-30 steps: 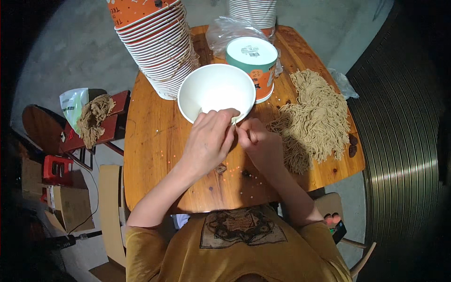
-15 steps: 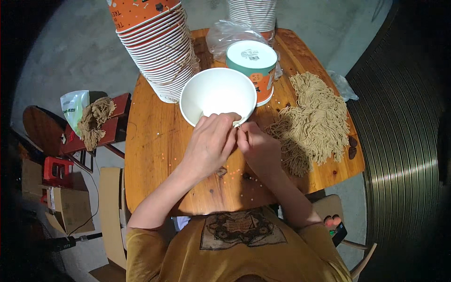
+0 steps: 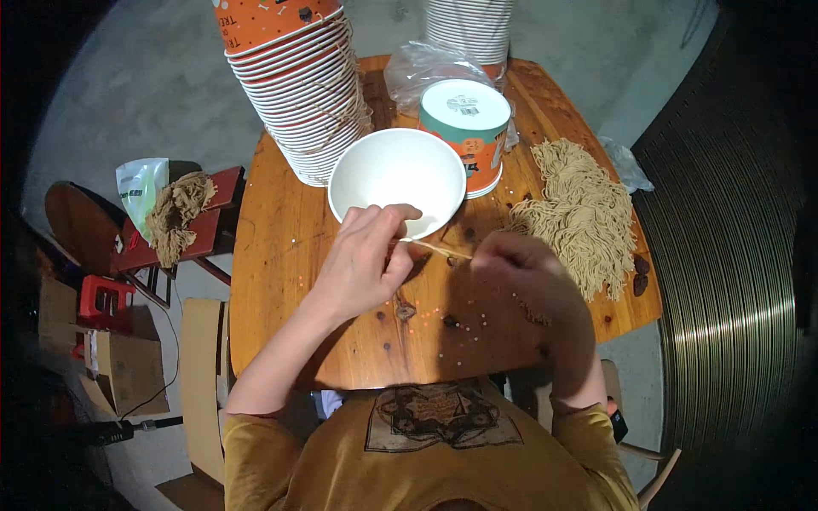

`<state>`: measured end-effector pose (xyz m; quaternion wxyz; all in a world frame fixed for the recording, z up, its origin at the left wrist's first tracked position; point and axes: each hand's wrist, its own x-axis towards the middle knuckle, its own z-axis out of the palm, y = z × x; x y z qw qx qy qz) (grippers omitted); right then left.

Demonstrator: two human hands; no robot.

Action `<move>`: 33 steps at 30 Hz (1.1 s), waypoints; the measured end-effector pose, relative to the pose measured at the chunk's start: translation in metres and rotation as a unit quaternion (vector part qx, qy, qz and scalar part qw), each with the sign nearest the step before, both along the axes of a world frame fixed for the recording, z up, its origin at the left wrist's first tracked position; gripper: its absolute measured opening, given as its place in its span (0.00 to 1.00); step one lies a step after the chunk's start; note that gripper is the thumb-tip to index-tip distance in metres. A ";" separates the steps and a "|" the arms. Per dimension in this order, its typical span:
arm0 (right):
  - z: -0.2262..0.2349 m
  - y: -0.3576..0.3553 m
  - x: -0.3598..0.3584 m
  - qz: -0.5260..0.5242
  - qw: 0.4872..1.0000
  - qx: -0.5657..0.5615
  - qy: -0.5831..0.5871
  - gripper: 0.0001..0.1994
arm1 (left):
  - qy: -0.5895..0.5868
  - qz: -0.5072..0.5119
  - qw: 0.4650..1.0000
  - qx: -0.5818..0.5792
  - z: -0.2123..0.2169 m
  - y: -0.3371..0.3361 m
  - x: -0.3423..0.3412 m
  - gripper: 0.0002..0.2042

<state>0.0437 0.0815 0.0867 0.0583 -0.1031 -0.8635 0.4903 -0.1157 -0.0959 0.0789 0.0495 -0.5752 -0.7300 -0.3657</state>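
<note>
Both hands, left hand (image 3: 365, 266) and right hand (image 3: 521, 272), pinch 1 thin cord (image 3: 441, 250) taut by its ends at the bowl (image 3: 397, 175) rim; looks light, limp, easy to drop.

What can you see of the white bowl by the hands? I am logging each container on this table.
The white bowl is round, deep and plain, with a thin rim; it looks like paper or plastic. It stands upright and looks empty on the wooden table. The left hand rests at its near rim, fingers overlapping the edge. Behind it to the left rises a leaning stack of orange cups; at its right stands an upside-down orange and teal cup, very close, contact unclear.
</note>
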 end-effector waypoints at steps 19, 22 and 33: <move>0.029 -0.034 -0.043 0.016 0.911 -0.334 0.241 0.06 | 0.040 0.061 0.993 0.094 -0.008 0.003 0.038 0.04; 0.036 -0.032 -0.039 -0.043 0.880 -0.424 0.209 0.08 | 0.038 0.063 0.992 0.098 -0.011 -0.007 0.035 0.03; 0.031 -0.010 -0.056 0.000 0.914 -0.355 0.197 0.09 | -0.008 -0.071 0.997 0.034 -0.010 -0.037 0.007 0.03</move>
